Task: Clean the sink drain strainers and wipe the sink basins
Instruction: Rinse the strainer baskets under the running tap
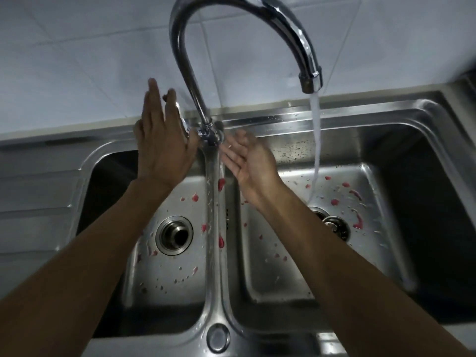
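While water is running into the right basin, both hands are working empty at the tap's base.

With its fingers spread flat, the left hand (164, 140) is resting over the tap handle (183, 122), likely because it is setting the flow, though I cannot tell whether the palm is actually pressing it. The right hand (248, 161) is hanging open, palm up, just beside the tap (195, 81) stem and gripping nothing, seemingly waiting to move under the stream (316, 140). The spout is swung over the right basin (386, 202), so the water is falling near its strainer (334, 225), which is sitting in the drain partly behind the right forearm. The left basin (164, 284) is showing its drain (176, 235) with a dark open centre. Red specks (334, 202) are dotting both basin floors, so wiping looks undone.
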The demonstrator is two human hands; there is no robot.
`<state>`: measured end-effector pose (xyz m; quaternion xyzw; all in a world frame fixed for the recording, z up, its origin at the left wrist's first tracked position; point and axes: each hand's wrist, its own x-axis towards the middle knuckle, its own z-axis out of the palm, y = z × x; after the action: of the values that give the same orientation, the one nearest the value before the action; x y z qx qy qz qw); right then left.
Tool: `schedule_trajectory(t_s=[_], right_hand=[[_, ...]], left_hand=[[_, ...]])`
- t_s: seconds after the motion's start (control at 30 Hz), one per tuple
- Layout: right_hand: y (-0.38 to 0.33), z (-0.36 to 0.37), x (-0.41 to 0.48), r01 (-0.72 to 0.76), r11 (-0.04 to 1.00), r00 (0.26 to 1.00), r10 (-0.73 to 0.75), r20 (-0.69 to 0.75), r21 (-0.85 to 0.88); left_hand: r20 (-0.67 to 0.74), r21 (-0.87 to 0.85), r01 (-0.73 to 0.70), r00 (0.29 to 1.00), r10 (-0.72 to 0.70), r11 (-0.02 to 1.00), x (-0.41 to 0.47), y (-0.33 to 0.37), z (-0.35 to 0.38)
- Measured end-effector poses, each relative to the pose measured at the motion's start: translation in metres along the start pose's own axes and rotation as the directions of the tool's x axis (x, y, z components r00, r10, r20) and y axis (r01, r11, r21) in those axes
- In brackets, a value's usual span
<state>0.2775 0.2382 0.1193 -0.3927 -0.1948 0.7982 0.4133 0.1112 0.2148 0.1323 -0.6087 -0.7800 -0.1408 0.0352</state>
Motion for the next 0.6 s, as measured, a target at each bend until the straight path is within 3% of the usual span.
schedule_trajectory(t_s=[0.07,0.1,0.17,0.23,0.3,0.4,0.47,0.6], right_hand=[[-0.001,-0.033,-0.022,0.037,0.953,0.999,-0.047,-0.023,-0.301],[-0.001,-0.056,-0.033,0.059,0.878,0.996,-0.081,-0.027,-0.475],[-0.007,-0.108,-0.052,0.119,0.576,0.983,-0.186,0.012,-0.809],[-0.021,-0.162,-0.067,0.084,0.188,0.963,-0.267,0.032,-0.979],[-0.038,-0.209,-0.078,-0.004,-0.091,0.953,-0.301,0.024,-0.996],[-0.051,-0.262,-0.090,-0.114,-0.383,0.988,-0.140,-0.064,-0.917],[-0.048,-0.279,-0.090,-0.101,-0.479,0.995,-0.025,-0.101,-0.872],[-0.030,-0.285,-0.075,-0.007,-0.533,0.998,0.046,-0.037,-0.846]], left_hand=[[-0.060,-0.080,-0.013,0.998,0.008,0.997,-0.034,0.012,0.006],[-0.059,-0.092,-0.066,0.996,0.060,0.994,-0.051,0.019,0.011],[-0.003,-0.099,-0.200,0.980,0.200,0.975,-0.077,0.029,0.022],[0.051,-0.129,-0.293,0.952,0.302,0.947,-0.094,0.041,0.031],[0.066,-0.163,-0.320,0.940,0.334,0.933,-0.110,0.057,0.037],[0.103,-0.185,-0.354,0.921,0.376,0.917,-0.142,0.083,0.044],[0.154,-0.174,-0.405,0.889,0.431,0.898,-0.163,0.092,0.048],[0.250,-0.099,-0.434,0.860,0.444,0.896,-0.191,0.095,0.053]])
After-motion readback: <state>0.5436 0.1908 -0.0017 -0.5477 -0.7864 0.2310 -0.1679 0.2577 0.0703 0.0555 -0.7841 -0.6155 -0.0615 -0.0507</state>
